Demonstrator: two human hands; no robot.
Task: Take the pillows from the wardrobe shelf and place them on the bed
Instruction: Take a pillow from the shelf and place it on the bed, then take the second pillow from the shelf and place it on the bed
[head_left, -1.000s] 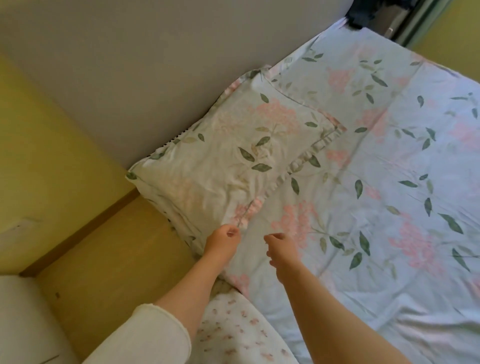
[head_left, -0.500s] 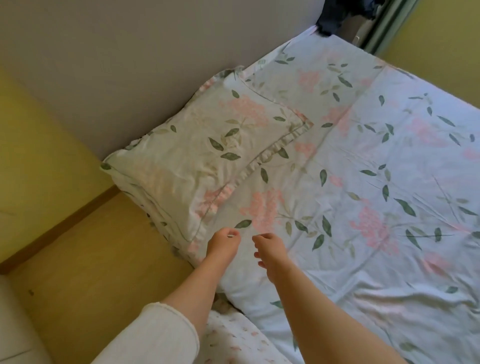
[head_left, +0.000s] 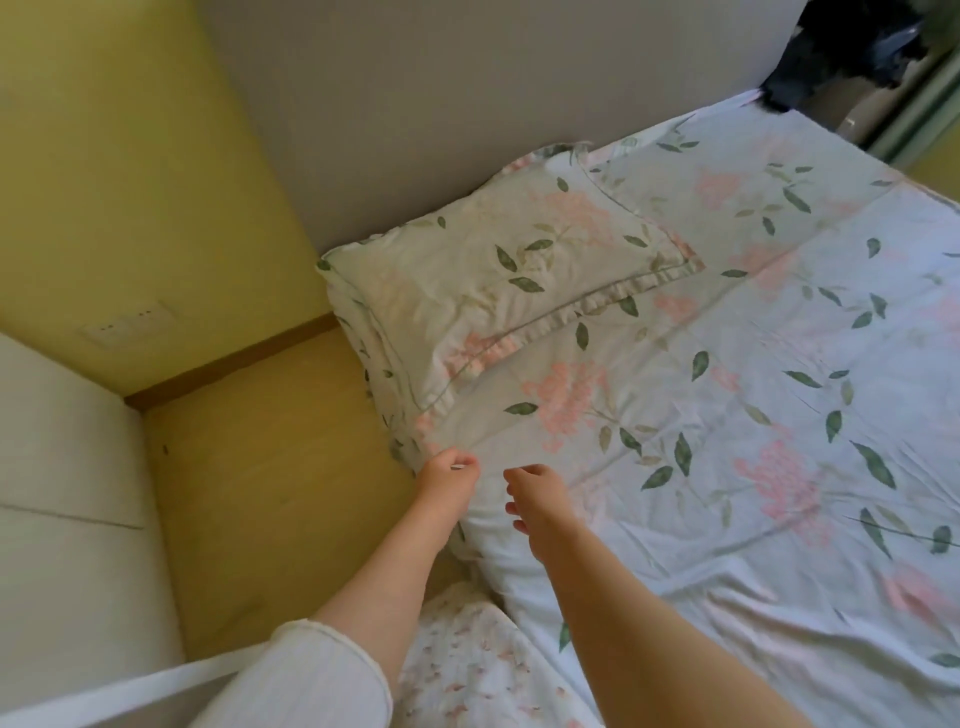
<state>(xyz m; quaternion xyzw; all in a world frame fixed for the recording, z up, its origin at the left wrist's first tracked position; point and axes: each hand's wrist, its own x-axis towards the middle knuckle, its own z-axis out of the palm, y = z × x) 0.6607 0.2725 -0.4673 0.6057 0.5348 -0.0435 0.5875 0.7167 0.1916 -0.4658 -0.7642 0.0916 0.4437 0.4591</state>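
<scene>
— Cotton, pink blossoms and green leaves: is that the pillow (head_left: 493, 280)?

— Yes. It lies flat just above the middle of the frame, on the bed (head_left: 753, 519), with its far long side against the grey headboard (head_left: 467, 104). The sheet has the same print, so the stitched flange is what marks its outline.

— And the hands?

— Both are at the lower centre. The left hand (head_left: 449, 470) has its fingers curled right at the pillow's near corner, by the bed's edge. I cannot tell whether it pinches the cloth. The right hand (head_left: 537, 493) is just beside it over the sheet, fingers loosely bent, holding nothing.

— How would the pillow handle?

— I'd judge it light and soft. It sags and creases, so it will fold if lifted by one corner, and the loose case may slide over the filling. Better to take the body through the case at two opposite sides than to take the thin flange.

— Any risk?

— Little. It sits near the edge above the wooden floor (head_left: 270, 467) at the left, so a careless tug could drag it off.
</scene>
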